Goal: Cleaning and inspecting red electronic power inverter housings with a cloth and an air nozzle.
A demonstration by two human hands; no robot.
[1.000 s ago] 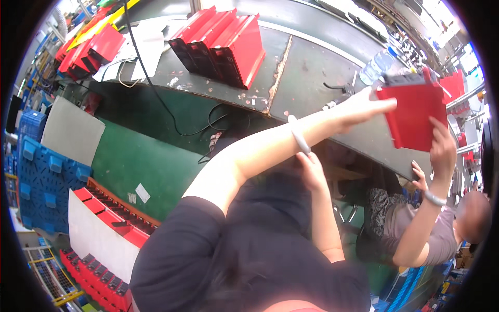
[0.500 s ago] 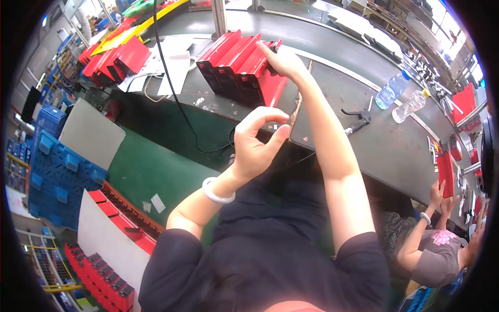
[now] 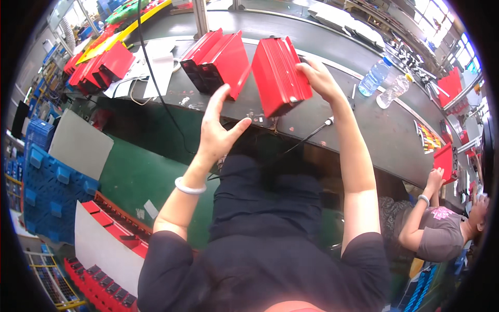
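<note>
My right hand (image 3: 319,78) grips the right edge of a red, ribbed metal case (image 3: 280,75) with dark ends, held tilted over the grey workbench (image 3: 374,143). Its thumb lies on the ribbed face; the other fingers are mostly hidden behind. Just left of it, two more red cases (image 3: 228,60) with black end panels stand side by side on the bench. My left hand (image 3: 217,132) is empty, thumb and fingers spread, in front of the bench edge. Its fingertips reach up near the standing cases; contact cannot be made out.
Papers (image 3: 158,67) and further red cases (image 3: 106,67) lie to the left. A black cable (image 3: 156,78) hangs in front. Right of my arm stand two plastic bottles (image 3: 375,77). A co-worker (image 3: 436,229) handles a red part at far right. Red cases fill a container (image 3: 117,229) lower left.
My right hand has separated one case from the group of standing cases and brought it rightward, turned ribbed side up. My left hand has moved left and its fingers have spread.
</note>
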